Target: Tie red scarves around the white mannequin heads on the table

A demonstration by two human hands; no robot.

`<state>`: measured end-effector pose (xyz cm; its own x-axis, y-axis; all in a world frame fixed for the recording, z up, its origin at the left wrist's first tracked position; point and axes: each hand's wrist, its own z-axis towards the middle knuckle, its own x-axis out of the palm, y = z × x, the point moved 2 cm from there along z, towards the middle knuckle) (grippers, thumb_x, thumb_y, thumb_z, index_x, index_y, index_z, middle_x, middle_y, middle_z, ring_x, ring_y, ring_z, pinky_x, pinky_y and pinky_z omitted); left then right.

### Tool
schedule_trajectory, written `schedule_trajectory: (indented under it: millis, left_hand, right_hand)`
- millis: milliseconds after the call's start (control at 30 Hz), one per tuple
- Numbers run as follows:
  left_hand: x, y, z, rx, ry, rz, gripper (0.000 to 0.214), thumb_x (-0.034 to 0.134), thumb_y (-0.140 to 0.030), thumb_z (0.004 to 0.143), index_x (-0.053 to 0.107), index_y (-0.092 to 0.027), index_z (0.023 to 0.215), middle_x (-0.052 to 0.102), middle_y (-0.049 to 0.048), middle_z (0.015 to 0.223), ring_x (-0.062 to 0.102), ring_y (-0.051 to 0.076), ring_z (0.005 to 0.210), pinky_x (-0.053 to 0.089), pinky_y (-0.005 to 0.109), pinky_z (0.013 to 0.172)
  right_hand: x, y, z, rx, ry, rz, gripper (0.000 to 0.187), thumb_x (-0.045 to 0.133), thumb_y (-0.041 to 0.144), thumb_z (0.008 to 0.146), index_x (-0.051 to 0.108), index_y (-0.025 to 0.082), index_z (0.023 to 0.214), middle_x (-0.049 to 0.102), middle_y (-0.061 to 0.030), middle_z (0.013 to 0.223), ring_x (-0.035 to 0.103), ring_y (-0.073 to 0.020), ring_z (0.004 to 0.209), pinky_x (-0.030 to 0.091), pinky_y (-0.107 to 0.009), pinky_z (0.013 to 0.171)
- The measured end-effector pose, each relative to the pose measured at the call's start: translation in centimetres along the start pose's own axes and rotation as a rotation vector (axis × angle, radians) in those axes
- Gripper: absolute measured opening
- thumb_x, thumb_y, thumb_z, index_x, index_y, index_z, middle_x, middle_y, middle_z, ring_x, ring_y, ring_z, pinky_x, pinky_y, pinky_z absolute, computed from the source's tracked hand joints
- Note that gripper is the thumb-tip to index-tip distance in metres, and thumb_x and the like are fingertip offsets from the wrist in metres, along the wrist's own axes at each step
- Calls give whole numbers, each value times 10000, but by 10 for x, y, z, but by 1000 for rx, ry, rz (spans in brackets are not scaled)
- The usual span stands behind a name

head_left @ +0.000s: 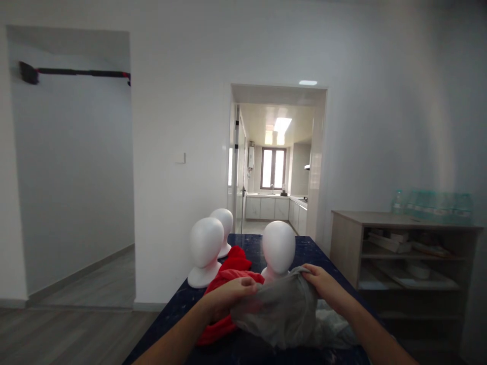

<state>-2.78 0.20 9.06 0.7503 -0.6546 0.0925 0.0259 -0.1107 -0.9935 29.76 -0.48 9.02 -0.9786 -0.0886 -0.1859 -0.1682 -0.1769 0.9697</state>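
Observation:
A thin grey cloth (274, 312) is stretched between my two hands, low over the table. My left hand (238, 293) pinches its left edge, while my right hand (317, 281) grips a bunched upper corner on the right. Just beyond the cloth stands a white foam mannequin head (279, 248), its base partly hidden by the fabric. Crumpled red cloth (234, 268) lies to the left, partly under my left wrist. Some lighter grey fabric (333, 324) rests below my right hand; I cannot tell whether it is the same piece.
Two more white foam heads, one nearer (206, 243) and one behind it (224, 223), stand at the left edge of the dark blue table (247, 243). A shelf unit (346, 248) with bottles (437, 205) on top is at the right. A doorway opens onto a kitchen.

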Motion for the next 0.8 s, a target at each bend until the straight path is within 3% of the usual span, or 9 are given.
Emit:
schedule_trajectory:
  millis: [100, 200, 300, 400, 533, 633, 700, 733, 800]
  left_hand:
    - [-6, 2, 2, -90, 33, 440, 290, 913, -304, 646, 800, -205, 895, 763, 13, 831, 677, 191, 670, 476, 277, 610]
    - [-7, 3, 5, -106, 32, 562, 108, 852, -273, 686, 805, -189, 735, 722, 17, 677, 632, 204, 582, 467, 318, 596]
    - [3, 3, 6, -26, 82, 299, 235, 758, -334, 826, 826, -184, 994, 806, 79, 981, 743, 296, 944, 541, 389, 873]
    - [14, 10, 3, 18, 161, -64, 330, 708, -381, 903, 790, -165, 1139, 781, 130, 1191, 676, 314, 1243, 454, 412, 1115]
    - [30, 24, 3, 32, 240, -356, 505, 525, -569, 995, 775, -164, 1165, 778, 138, 1184, 679, 328, 1231, 437, 438, 1142]
    - [43, 28, 6, 62, 300, -460, 574, 464, -642, 999, 741, -198, 1234, 785, 120, 1145, 680, 346, 1222, 427, 482, 1150]
    - [50, 28, 8, 38, 317, -502, 586, 464, -649, 999, 728, -193, 1258, 785, 118, 1146, 687, 333, 1210, 427, 478, 1155]
    - [51, 28, 9, 31, 321, -517, 562, 477, -620, 1008, 722, -185, 1267, 782, 120, 1163, 689, 316, 1209, 428, 459, 1158]
    - [52, 25, 10, 69, 320, -529, 428, 557, -453, 1016, 690, -182, 1319, 763, 120, 1228, 687, 279, 1215, 432, 420, 1154]
  right_hand:
    - [1, 7, 0, -61, 18, 14, 347, 675, 540, 897, 722, 197, 921, 734, 0, 845, 633, -185, 789, 439, -297, 709]
    - [6, 14, -3, -74, 76, 10, 346, 696, 535, 894, 734, 192, 907, 729, 2, 824, 621, -177, 762, 426, -297, 709]
    - [18, 18, -8, -60, 131, 82, 331, 726, 522, 884, 746, 194, 922, 738, -4, 830, 623, -173, 753, 420, -287, 698]
    - [36, 19, -14, -39, 135, 196, 302, 747, 499, 878, 752, 211, 969, 732, 5, 831, 601, -145, 713, 403, -255, 649]
    - [61, 22, -29, 14, 152, 345, 292, 777, 487, 862, 742, 244, 1021, 723, 16, 825, 611, -125, 676, 423, -237, 615]
    - [75, 31, -42, 64, 337, 363, 357, 777, 493, 871, 743, 258, 1138, 770, -25, 969, 711, -170, 842, 514, -284, 745]
    - [77, 38, -44, 52, 438, 253, 426, 784, 486, 864, 737, 254, 1218, 785, -60, 1072, 740, -219, 964, 544, -329, 818]
    - [75, 41, -42, 19, 426, 180, 431, 780, 488, 862, 743, 241, 1213, 790, -72, 1075, 748, -235, 961, 552, -339, 801]
    - [66, 44, -34, -71, 274, 62, 380, 745, 504, 871, 771, 206, 1105, 796, -70, 957, 750, -235, 827, 552, -340, 700]
